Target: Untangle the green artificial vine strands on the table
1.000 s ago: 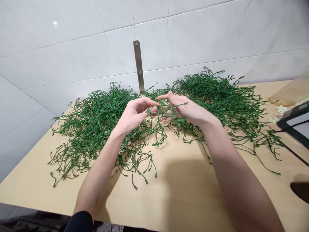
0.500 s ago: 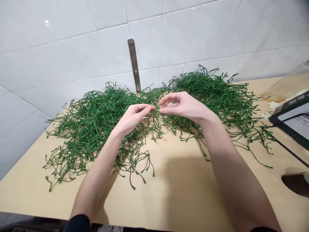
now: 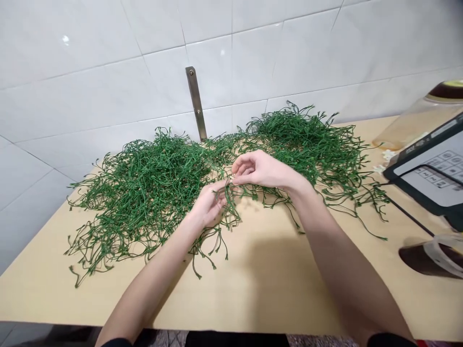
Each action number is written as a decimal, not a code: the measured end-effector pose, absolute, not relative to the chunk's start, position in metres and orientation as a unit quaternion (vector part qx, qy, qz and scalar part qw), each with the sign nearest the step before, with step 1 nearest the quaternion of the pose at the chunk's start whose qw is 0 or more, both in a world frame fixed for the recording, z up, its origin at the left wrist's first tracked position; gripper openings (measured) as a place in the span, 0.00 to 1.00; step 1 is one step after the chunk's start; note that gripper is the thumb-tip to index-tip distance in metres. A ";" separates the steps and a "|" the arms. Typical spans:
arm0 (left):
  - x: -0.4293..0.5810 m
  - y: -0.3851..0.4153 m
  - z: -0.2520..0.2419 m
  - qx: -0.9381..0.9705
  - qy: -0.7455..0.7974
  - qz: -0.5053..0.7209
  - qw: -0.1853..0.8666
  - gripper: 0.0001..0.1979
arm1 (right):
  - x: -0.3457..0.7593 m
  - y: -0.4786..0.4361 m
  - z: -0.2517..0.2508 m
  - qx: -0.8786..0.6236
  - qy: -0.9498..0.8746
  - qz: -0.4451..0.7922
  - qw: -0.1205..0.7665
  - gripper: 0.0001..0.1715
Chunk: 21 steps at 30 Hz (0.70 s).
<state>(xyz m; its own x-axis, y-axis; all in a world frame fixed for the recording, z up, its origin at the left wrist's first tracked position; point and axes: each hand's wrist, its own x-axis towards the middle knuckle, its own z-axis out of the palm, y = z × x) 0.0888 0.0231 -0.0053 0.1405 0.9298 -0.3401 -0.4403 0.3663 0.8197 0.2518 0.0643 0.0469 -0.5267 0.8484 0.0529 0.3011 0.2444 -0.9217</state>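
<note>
Two tangled heaps of thin green stems with small forked tips, like artificial plant stems, lie on the table, a left heap [image 3: 155, 178] and a right heap [image 3: 300, 140]. Between them, my left hand [image 3: 211, 205] is turned partly palm up, with a few green stems [image 3: 228, 193] across its curled fingers. My right hand [image 3: 258, 168] meets it from the right, thumb and forefinger pinched at the end of those stems. Its other fingers are curled. Exactly where the fingertips grip is too small to make out.
A light wooden table [image 3: 217, 299] stands against a white tiled wall [image 3: 289, 58] with a metal bracket [image 3: 196, 103]. At right are a clear jar [image 3: 408, 120], a dark-framed device with a labelled panel [image 3: 434, 168], a cable [image 3: 408, 217], and a cup of dark liquid [image 3: 415, 258].
Both hands have come slightly down and closer together. My left hand has turned its palm upward, with stems now lying over its fingers. The view has shifted a little to the right.
</note>
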 end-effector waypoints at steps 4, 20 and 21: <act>0.095 0.005 -0.029 0.252 0.429 0.495 0.712 0.05 | 0.245 0.048 0.012 -0.389 -0.683 0.536 0.308 0.13; 0.079 -0.004 -0.042 0.407 0.426 0.408 0.698 0.18 | 0.253 0.016 -0.054 -0.307 -0.284 0.778 0.468 0.15; 0.079 -0.004 -0.043 0.409 0.422 0.409 0.698 0.18 | 0.254 0.016 -0.055 -0.315 -0.270 0.778 0.471 0.14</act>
<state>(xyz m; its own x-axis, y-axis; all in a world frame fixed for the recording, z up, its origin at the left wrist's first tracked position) 0.0788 -0.0041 -0.0426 0.3091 0.9165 -0.2540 -0.2264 0.3303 0.9163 0.2535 0.0158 -0.0548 -0.3574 0.9036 -0.2361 -0.5635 -0.4102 -0.7170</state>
